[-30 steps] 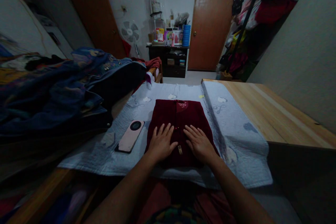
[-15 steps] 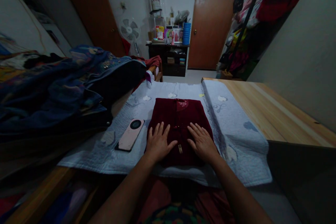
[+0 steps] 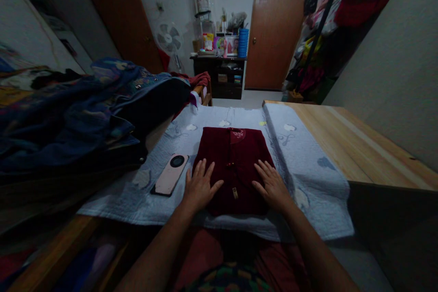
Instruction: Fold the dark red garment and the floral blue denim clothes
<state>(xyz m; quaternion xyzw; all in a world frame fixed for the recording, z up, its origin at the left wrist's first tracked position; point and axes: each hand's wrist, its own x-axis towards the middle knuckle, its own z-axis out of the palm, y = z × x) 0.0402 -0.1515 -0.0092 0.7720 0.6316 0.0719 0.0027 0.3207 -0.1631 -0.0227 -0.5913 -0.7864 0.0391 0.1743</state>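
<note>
On my screen, a pink phone [image 3: 170, 175] lies just beside my left hand [image 3: 200, 185], close enough to get in its way. Farther left is a big messy heap of dark blue clothes [image 3: 102, 109]. To the right is a bare bit of wooden bench [image 3: 356, 141]. Far back I see a white fan [image 3: 169, 39], a dark shelf [image 3: 219, 77] and a brown door [image 3: 278, 27]. The room is dim, so I can't make out the bags hanging at the top right. My arms run off the bottom. My hands hide the low side edges of the folded dark red top [image 3: 234, 153]. It lies flat on a pale blue cloth [image 3: 308, 146], between and under my left hand and right hand [image 3: 272, 185], both with fingers spread.
</note>
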